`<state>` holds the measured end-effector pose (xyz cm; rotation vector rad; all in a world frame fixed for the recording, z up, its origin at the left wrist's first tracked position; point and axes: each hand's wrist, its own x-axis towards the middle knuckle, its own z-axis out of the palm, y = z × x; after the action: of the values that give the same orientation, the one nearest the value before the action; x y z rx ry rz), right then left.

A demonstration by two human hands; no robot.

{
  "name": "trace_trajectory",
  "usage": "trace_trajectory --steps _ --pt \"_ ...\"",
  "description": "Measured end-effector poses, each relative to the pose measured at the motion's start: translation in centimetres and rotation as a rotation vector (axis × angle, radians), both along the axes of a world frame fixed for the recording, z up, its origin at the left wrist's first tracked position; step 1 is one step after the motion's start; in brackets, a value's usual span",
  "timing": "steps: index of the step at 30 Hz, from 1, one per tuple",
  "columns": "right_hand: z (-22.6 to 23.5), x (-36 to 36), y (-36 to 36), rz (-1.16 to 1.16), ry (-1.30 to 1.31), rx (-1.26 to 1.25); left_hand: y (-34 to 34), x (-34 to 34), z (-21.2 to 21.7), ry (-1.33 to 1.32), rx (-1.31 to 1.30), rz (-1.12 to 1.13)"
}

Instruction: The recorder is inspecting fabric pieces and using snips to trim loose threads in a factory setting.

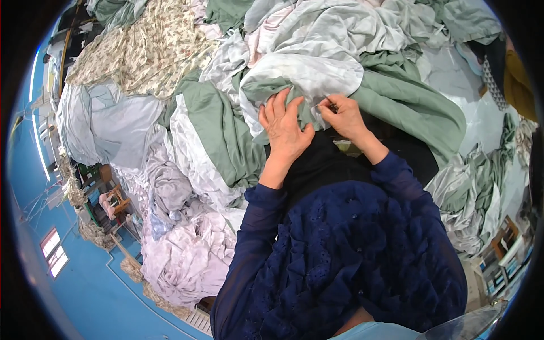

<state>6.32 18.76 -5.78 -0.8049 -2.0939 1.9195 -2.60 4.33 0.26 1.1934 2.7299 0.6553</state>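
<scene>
Fabric, green with a white side, lies bunched over the person's lap and under both hands. Left hand: open, palm down, fingers spread on the cloth. Right hand: closed, thumb and fingers pinching a small dark object. Its kind is hard to make out, since the fingers cover most of it; I cannot tell whether its tip touches the fabric.

Hidden or cut off: the fabric's far part merges with the pale cloth heap, so where one piece ends is unclear. A black cloth shows below the hands, trousers or apron, cannot tell. A clear rounded object is cut by the lower right rim.

Containers: a rack-like unit near the right rim holds blue and white items, too small to identify.

Surroundings: floral cloth at the far left, grey-blue cloth nearer, and a lilac bundle beside the person's left arm. More green and white cloth lies to the right. Heaps crowd the front and both sides. The dark blue ruffled top blocks my view of the lower middle.
</scene>
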Motion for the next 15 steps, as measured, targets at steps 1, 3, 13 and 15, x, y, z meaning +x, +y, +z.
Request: trace_trajectory --steps 1,3,13,15 --pt "0.2 -0.2 -0.2 0.063 -0.040 -0.092 0.0 0.0 0.0 -0.005 0.007 0.007" --pt "0.4 -0.7 -0.5 0.117 -0.073 -0.020 0.0 0.1 0.0 -0.011 0.011 0.013" --pt "-0.2 -1.6 -1.0 0.151 -0.104 -0.006 0.4 0.1 -0.4 0.005 0.008 0.011" --pt "0.3 -1.5 -0.5 0.081 -0.157 -0.115 0.3 0.1 -0.1 -0.007 0.015 0.010"
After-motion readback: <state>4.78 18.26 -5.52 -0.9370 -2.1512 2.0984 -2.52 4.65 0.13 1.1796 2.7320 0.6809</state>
